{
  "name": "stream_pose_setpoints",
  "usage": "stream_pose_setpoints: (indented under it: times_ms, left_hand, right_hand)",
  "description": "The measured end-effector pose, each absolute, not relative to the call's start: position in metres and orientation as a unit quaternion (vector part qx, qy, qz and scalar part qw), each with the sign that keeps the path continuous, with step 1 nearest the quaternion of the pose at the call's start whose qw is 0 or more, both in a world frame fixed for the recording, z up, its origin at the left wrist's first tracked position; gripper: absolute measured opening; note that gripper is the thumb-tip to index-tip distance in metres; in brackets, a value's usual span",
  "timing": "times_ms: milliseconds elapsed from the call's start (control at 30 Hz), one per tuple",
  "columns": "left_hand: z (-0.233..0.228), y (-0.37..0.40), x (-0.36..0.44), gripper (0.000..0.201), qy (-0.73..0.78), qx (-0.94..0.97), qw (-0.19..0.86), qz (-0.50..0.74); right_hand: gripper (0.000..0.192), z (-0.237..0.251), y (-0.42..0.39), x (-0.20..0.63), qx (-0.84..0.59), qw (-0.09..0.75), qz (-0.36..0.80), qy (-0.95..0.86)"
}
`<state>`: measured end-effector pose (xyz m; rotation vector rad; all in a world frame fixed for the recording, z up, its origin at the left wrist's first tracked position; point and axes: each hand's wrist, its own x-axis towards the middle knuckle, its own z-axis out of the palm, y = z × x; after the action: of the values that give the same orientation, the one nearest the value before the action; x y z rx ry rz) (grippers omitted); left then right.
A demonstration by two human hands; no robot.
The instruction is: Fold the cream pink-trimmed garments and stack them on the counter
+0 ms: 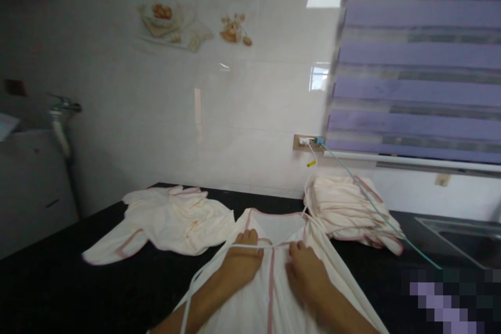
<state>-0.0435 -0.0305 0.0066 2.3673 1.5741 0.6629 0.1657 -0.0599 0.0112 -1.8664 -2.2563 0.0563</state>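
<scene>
- The left hand and right hand lie flat, fingers together, on the chest of a garment; neither grips anything that I can see.
- The garment lies front-up on the black counter, right before the person, neck toward the wall.
- A loose tie crosses over the left hand and trails off toward the near edge; it could snag on the wrist and drag the front askew.
- The cloth looks thin and limp, so a press from one side only may push creases across the placket.
- A teal cable runs from the socket over the folded stack just beside the right hand; a wide sweep could catch it.
- The garment is cream with pink edging, open at a V neck, with a pink strip down the middle.
- Another like piece lies crumpled to the left, apart.
</scene>
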Motion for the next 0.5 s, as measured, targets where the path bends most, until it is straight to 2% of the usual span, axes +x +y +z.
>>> stream_pose_setpoints:
  times_ms: [100, 200, 367, 500]
  left_hand:
    - [-0.010, -0.054, -0.055, 0.067, 0.606, 0.780, 0.030, 0.149]
    - [-0.023, -0.063, -0.073, 0.076, 0.634, 0.762, -0.036, 0.127]
    - [-0.031, -0.060, -0.113, 0.062, 0.595, 0.780, -0.123, 0.150]
    - [-0.034, -0.057, -0.145, 0.048, 0.522, 0.818, -0.166, 0.177]
  right_hand:
    - [0.046, -0.010, -0.077, 0.176, -0.640, 0.136, -0.023, -0.756]
    - [0.061, -0.026, -0.077, 0.199, -0.649, 0.159, -0.051, -0.742]
    - [0.073, -0.042, -0.069, 0.248, -0.615, 0.180, -0.039, -0.767]
    - [0.070, -0.046, -0.069, 0.290, -0.536, 0.211, -0.008, -0.818]
